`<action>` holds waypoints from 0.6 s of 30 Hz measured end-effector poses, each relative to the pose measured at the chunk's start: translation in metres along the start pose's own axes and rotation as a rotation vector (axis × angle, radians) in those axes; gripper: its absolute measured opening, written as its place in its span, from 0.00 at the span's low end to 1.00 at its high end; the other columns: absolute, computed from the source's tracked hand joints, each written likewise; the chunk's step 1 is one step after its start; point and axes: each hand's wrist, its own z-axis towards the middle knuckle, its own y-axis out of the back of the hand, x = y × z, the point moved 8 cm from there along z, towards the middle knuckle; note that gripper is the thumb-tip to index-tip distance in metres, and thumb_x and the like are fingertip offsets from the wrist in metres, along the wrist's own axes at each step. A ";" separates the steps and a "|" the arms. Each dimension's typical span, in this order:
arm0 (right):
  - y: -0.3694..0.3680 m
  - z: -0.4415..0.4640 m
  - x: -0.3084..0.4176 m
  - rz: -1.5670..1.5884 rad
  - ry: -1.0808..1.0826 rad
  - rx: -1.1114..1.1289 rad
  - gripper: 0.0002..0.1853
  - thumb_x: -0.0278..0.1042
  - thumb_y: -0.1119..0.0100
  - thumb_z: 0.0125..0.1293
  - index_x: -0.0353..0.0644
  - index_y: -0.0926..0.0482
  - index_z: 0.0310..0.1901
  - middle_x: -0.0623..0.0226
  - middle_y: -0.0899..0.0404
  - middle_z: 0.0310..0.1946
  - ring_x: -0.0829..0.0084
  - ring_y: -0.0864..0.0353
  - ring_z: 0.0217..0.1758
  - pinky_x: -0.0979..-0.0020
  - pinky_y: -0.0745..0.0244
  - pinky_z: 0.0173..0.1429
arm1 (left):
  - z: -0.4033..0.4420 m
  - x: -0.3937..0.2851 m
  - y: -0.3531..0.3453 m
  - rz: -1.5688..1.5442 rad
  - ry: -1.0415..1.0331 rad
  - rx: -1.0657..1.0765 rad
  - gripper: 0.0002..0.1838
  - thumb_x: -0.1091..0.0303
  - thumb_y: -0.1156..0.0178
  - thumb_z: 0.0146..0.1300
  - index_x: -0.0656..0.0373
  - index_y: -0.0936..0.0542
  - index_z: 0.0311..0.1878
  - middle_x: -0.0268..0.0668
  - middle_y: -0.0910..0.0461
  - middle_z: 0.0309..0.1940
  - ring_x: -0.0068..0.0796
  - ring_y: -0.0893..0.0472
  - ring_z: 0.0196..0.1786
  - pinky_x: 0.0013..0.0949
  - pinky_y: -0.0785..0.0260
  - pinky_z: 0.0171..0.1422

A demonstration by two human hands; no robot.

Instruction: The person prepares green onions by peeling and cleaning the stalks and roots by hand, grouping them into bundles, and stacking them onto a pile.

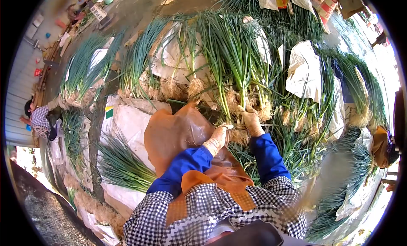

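Onions with long green leaves lie right ahead, root ends towards the apron, and here's the right hand, its grip pinching pale stalks just above the roots. The left hand is in close beside those roots, but whether its grip is pressed together, I can't tell. Tricky spot, this: leaves overlap the neighbouring bunches, so a sharp pull could drag extra stalks along or bend some. Squeeze too hard and the pale stems might bruise; tangled roots could snag and tear.
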 end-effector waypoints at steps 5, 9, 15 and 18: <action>-0.005 -0.004 0.037 -0.656 0.305 -0.126 0.15 0.47 0.37 0.55 0.45 0.25 0.31 0.70 0.25 0.27 0.70 0.29 0.23 0.71 0.30 0.28 | -0.031 -0.014 -0.023 0.108 0.031 0.072 0.14 0.75 0.44 0.57 0.59 0.26 0.48 0.37 0.21 0.35 0.31 0.20 0.35 0.35 0.24 0.37; 0.010 0.046 0.054 -0.562 0.326 -0.224 0.24 0.46 0.37 0.56 0.36 0.28 0.48 0.65 0.23 0.35 0.74 0.24 0.38 0.73 0.27 0.41 | -0.035 -0.011 -0.018 0.184 0.068 -0.001 0.09 0.73 0.45 0.59 0.59 0.24 0.43 0.37 0.20 0.33 0.29 0.20 0.28 0.31 0.25 0.26; -0.038 -0.044 0.053 -1.233 0.790 0.157 0.17 0.42 0.49 0.65 0.43 0.27 0.21 0.67 0.30 0.14 0.73 0.31 0.17 0.70 0.35 0.20 | -0.022 -0.013 -0.010 -0.294 0.114 0.085 0.10 0.65 0.49 0.64 0.62 0.26 0.33 0.30 0.31 0.16 0.22 0.34 0.15 0.25 0.41 0.15; -0.016 -0.115 0.020 -1.165 0.658 0.507 0.19 0.43 0.54 0.67 0.45 0.29 0.19 0.69 0.26 0.18 0.70 0.27 0.18 0.67 0.32 0.19 | -0.008 -0.011 0.002 -0.655 0.108 -0.058 0.10 0.66 0.49 0.65 0.61 0.27 0.31 0.31 0.30 0.18 0.21 0.33 0.16 0.24 0.40 0.16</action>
